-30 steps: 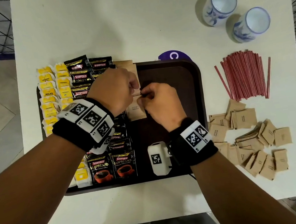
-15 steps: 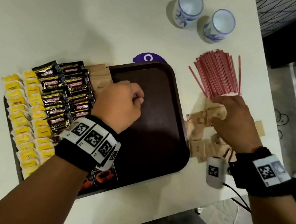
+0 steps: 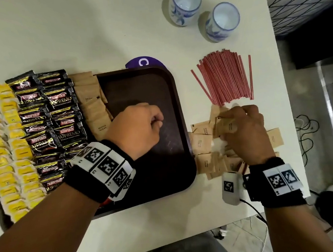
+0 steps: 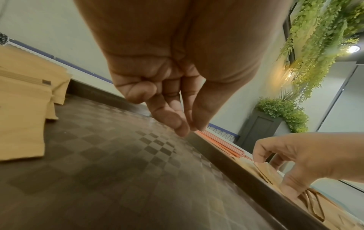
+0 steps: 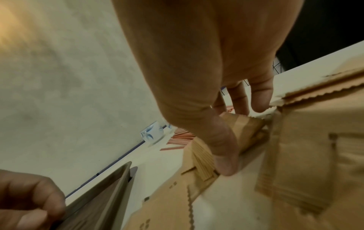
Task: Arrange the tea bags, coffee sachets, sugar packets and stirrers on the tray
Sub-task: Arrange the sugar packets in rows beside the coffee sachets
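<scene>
The right hand (image 3: 244, 132) pinches a small sheaf of sugar packets (image 5: 246, 129) between thumb and fingers, above the loose pile (image 3: 208, 162) on the table just right of the tray (image 3: 177, 108); the left hand (image 3: 139, 128) hangs over the tray's bare floor with fingers loosely curled, holding nothing. The sheaf looks thin and slippery, so I judge that a packet could slide out on the way across and land on the table or crooked on the tray; the tray's raised rim stands between pile and floor, and a low carry could catch it; setting the sheaf down carelessly could also nudge the sugar row (image 3: 96, 112) already standing beside the coffee sachets (image 3: 62, 116) and tea bags (image 3: 1, 143). The stirrers (image 3: 226, 78) lie untouched on the table, near the pile.

The table (image 3: 90, 31) is pale and plain; two blue-and-white cups (image 3: 205, 11) stand at its far side; a purple disc (image 3: 144, 61) peeks from behind the tray; hanging greenery (image 4: 325, 38) and a potted plant show in the room.
</scene>
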{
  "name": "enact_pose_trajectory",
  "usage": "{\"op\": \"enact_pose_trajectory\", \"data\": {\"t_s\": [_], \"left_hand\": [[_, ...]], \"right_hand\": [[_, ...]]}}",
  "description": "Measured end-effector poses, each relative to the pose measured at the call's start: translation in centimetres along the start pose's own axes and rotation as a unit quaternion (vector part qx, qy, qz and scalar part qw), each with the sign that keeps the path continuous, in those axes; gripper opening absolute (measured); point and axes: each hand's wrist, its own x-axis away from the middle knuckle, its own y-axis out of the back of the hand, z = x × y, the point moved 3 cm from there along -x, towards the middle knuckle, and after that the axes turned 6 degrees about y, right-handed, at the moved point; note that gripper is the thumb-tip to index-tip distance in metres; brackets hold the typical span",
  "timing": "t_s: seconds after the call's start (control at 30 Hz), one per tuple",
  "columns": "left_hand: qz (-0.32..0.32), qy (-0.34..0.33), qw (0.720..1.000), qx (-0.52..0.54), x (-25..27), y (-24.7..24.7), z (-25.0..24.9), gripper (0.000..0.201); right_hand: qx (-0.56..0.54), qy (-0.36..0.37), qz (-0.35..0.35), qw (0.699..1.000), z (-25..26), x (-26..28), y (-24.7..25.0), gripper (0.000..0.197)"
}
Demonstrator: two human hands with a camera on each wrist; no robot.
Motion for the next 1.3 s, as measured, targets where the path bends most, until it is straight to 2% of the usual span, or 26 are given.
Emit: {"op": "enact_pose_trajectory", "data": {"t_s": [0.07,0.2,0.3,0.47,0.63,0.8,0.93,1.03,1.17,1.3], "left_hand": [[0.008,-0.004,1.0,0.004,0.0,-0.3,-0.4,0.009],[0.022,-0.013,1.0,0.018,0.1,-0.4,-0.8,0.011],[0.028,-0.019,0.998,0.05,0.1,-0.3,-1.2,0.012],[0.049,-0.025,0.992,0.111,0.1,0.3,-1.8,0.016],[0.088,-0.005,0.97,0.229,0.4,1.5,-1.9,0.033],[0.069,0.019,0.965,0.252,1.0,3.6,0.3,0.03],[0.064,0.052,0.965,0.25,1.7,5.3,2.4,0.028],[0.042,0.081,0.961,0.262,2.2,6.4,4.2,0.037],[0.03,0.085,0.963,0.256,3.0,7.7,5.7,0.063],[0.043,0.126,0.928,0.349,3.7,8.1,6.1,0.052]], "right_hand": [[-0.014,0.025,-0.002,1.0,-0.2,-0.1,0.2,0.041],[-0.095,-0.007,0.02,0.995,0.0,0.3,1.9,0.024],[-0.199,-0.014,0.007,0.98,0.4,0.9,3.6,0.018],[-0.346,-0.005,0.002,0.938,3.5,0.7,4.4,0.021],[-0.428,0.013,0.036,0.903,7.9,-0.5,2.7,0.021],[-0.48,0.013,0.095,0.872,11.9,-0.8,0.2,0.022],[-0.529,-0.036,0.107,0.841,13.4,-0.7,-1.1,0.025],[-0.554,-0.062,0.114,0.822,14.0,-0.6,-1.6,0.023],[-0.556,-0.069,0.12,0.82,15.1,-0.6,-1.9,0.023],[-0.553,-0.065,0.128,0.821,16.1,-0.5,-2.1,0.022]]}}
